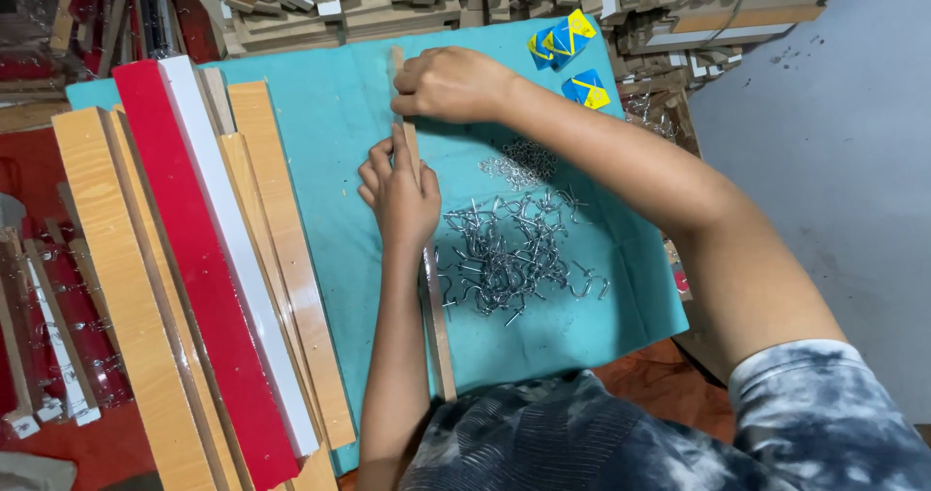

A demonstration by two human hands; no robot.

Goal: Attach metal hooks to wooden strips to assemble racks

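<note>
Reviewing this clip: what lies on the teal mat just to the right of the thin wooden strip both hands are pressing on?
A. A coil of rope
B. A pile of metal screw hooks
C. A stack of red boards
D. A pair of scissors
B: a heap of silvery metal screw hooks lies on the teal mat right of the wooden strip, which the left hand and right hand press down.

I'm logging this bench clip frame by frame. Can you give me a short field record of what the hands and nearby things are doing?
Surface: teal mat
Left hand: pressing flat on a thin wooden strip
Right hand: gripping the strip's far end
Right of strip: pile of metal hooks, touching the mat
Left of strip: long boards, wood-toned, one red board, one white
Far right corner: blue and yellow packets
</note>
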